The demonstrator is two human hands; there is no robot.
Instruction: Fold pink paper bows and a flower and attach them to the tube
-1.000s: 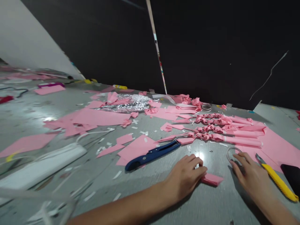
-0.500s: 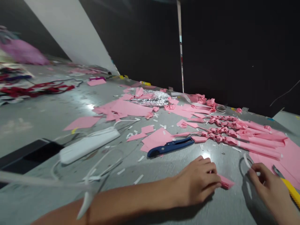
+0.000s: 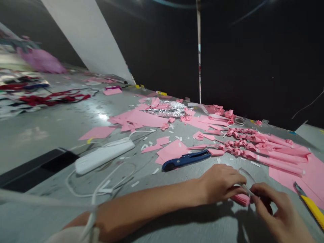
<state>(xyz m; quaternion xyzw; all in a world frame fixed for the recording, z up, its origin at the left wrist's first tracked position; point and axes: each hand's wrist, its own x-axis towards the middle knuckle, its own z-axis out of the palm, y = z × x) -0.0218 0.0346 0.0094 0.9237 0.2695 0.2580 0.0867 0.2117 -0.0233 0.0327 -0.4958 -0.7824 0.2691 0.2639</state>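
Note:
My left hand (image 3: 221, 182) is low in the middle right, its fingers closed at the end of a thin whitish strip of tape (image 3: 247, 189). With thumb and forefinger, my right hand (image 3: 277, 207) pinches the same strip from the right. The strip curls up in a loop between the hands. Just under my left fingers is a small stack of folded pink paper (image 3: 241, 199), partly hidden. Beyond my left hand lies a dark blue cutting tool (image 3: 186, 159). A yellow box cutter (image 3: 312, 207) lies right of my right hand, its blade out.
Twisted pink paper pieces (image 3: 243, 145) lie at right, with a tape roll (image 3: 239, 120) behind. Pink sheets (image 3: 141, 118) and crumpled foil (image 3: 169, 108) are farther back. A white power strip (image 3: 105, 156), its cable and a black device (image 3: 37, 168) are at left. A dark wall (image 3: 253, 60) stands behind.
My right hand has moved left with the whitish strip, up to my left hand. My left fingers have shifted from the folded pink stack to the strip. The view has turned slightly left.

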